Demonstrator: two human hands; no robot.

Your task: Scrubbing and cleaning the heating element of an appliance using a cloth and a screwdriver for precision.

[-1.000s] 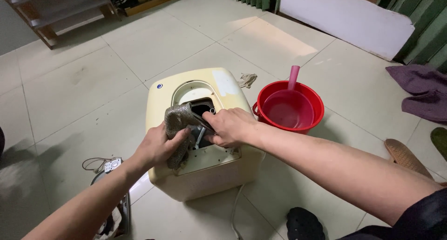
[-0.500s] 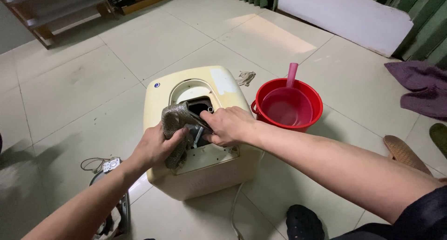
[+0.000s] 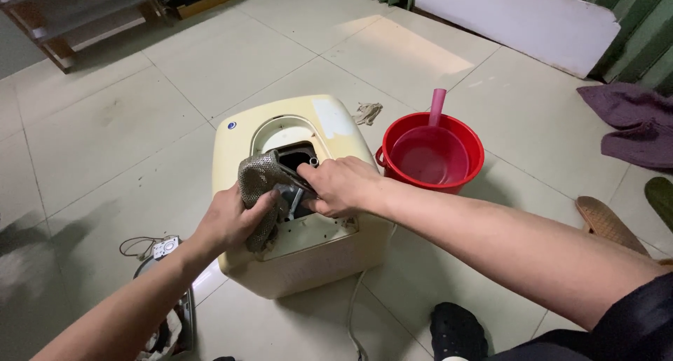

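Observation:
A cream-coloured boxy appliance (image 3: 336,133) lies on the tiled floor with an open hatch in its top face. My left hand (image 3: 235,217) grips a grey-brown rag (image 3: 256,175) and presses it against a metal part at the hatch. My right hand (image 3: 340,186) is closed on that metal part (image 3: 293,196), which sticks out of the dark opening (image 3: 298,154). The fingertips of both hands are partly hidden by the rag and the part.
A red bucket (image 3: 463,133) with a pink scoop handle (image 3: 438,105) stands right of the appliance. A crumpled rag (image 3: 366,112) lies behind it. Purple cloth (image 3: 627,119) and sandals (image 3: 610,221) lie at right, a black shoe (image 3: 456,329) below, wires and a small part (image 3: 165,247) at left.
The view has shifted slightly. My left hand has slid the rag a little over the metal part; my right hand keeps its hold at the hatch.

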